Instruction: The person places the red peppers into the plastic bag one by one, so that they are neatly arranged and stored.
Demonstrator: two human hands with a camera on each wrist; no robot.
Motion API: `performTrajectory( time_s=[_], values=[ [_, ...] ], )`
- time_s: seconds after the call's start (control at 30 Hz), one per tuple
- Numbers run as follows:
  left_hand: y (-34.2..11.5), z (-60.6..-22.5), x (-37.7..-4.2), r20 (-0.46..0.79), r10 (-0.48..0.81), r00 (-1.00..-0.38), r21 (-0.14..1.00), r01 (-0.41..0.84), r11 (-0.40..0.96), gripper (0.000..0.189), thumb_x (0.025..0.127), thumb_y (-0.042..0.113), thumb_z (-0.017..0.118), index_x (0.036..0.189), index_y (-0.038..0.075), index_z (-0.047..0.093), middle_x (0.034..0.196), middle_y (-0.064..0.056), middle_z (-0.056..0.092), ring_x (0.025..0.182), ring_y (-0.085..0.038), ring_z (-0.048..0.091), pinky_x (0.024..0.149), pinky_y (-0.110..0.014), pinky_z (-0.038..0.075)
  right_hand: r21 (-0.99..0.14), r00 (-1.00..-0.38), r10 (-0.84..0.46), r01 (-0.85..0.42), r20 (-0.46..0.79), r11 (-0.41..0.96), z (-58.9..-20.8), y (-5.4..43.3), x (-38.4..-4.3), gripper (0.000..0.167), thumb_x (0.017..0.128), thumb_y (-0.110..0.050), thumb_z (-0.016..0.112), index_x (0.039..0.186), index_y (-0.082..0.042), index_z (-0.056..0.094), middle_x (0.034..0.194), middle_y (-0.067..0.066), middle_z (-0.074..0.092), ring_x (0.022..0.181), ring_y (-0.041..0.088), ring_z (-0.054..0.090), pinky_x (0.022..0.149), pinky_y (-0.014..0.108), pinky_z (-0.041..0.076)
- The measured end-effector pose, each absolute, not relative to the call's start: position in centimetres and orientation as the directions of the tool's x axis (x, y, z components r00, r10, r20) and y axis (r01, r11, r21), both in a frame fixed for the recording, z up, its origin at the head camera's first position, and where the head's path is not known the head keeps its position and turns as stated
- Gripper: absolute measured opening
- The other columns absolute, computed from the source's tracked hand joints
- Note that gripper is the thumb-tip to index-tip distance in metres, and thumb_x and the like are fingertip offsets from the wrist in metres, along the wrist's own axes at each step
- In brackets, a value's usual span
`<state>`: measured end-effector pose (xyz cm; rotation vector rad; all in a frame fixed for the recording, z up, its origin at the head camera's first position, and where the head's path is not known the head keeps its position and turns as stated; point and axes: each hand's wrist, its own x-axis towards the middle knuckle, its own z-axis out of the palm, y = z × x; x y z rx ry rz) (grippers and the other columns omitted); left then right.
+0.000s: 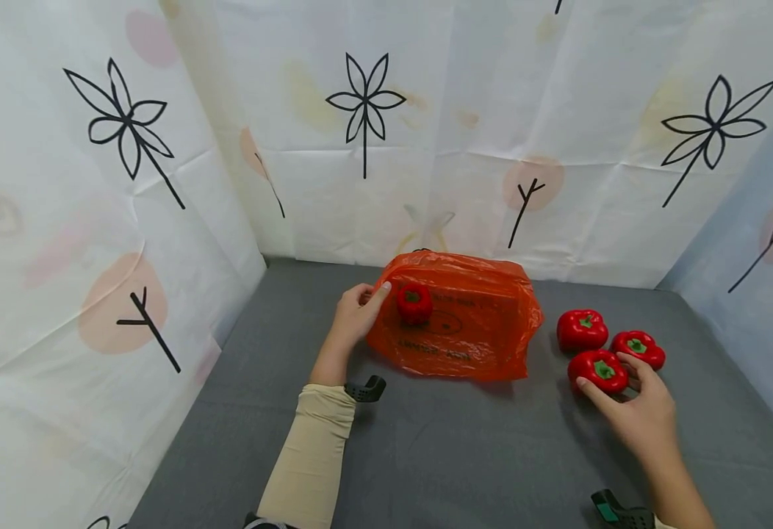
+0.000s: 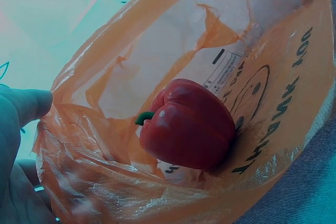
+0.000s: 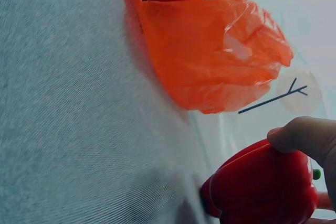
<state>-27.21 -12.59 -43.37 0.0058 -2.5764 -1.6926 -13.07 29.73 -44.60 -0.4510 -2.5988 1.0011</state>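
Observation:
An orange plastic bag (image 1: pixel 486 323) with dark print lies on the grey table, its mouth held apart at the left. My left hand (image 1: pixel 355 316) pinches the edge of that mouth between thumb and fingers. Inside the bag rests one red bell pepper (image 2: pixel 186 124), its green stem toward the left hand in the left wrist view. To the right of the bag, my right hand (image 1: pixel 644 411) grips another red bell pepper (image 1: pixel 598 371) between thumb and fingers. Two more peppers sit just behind it, one at the back left (image 1: pixel 581 330) and one at the back right (image 1: pixel 638 348).
The grey table (image 1: pixel 426 455) stretches in front of the bag and between the two arms. White patterned cloth (image 1: pixel 452 169) hangs behind the table and along both sides. Black bands with dark devices (image 1: pixel 365 389) are on the wrists.

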Motion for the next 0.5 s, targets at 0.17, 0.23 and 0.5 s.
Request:
performTrajectory(
  time_s=[0.17,0.23,0.5],
  values=[
    [-12.6,-43.3,-27.2,0.044,-0.031,-0.999,0.918,0.028,0.395,0.054,0.104,0.059,0.058,0.123,0.009,0.071,0.117,-0.012,0.07,0.107,-0.03,0.067,0.096,-0.05,0.056,-0.709,-0.867,0.437,0.15,0.24,0.689,-43.4,29.1,-12.8,0.081,0.086,-0.03,0.089,0.152,-0.002,0.052,0.142,0.027,0.06,0.102,0.022,0.057,0.066,-0.002,0.031],
    [-12.6,-43.3,-27.2,0.038,-0.03,-0.999,0.919,0.023,0.393,0.054,0.104,0.058,0.058,0.123,0.009,0.071,0.117,-0.012,0.07,0.107,-0.03,0.067,0.096,-0.05,0.056,-0.717,-0.861,0.44,0.137,0.256,0.684,-42.9,28.8,-12.7,0.08,0.086,-0.029,0.09,0.152,-0.003,0.052,0.142,0.025,0.061,0.097,0.011,0.054,0.067,-0.004,0.032],
    [-12.6,-43.3,-27.1,0.027,-0.036,-0.999,0.921,0.011,0.389,0.055,0.104,0.059,0.058,0.123,0.009,0.071,0.117,-0.012,0.07,0.107,-0.03,0.067,0.096,-0.05,0.056,-0.736,-0.871,0.404,0.074,0.281,0.673,-40.6,27.3,-12.7,0.082,0.086,-0.029,0.09,0.156,-0.012,0.051,0.151,0.018,0.057,0.125,0.035,0.058,0.075,-0.005,0.035]
  ],
)
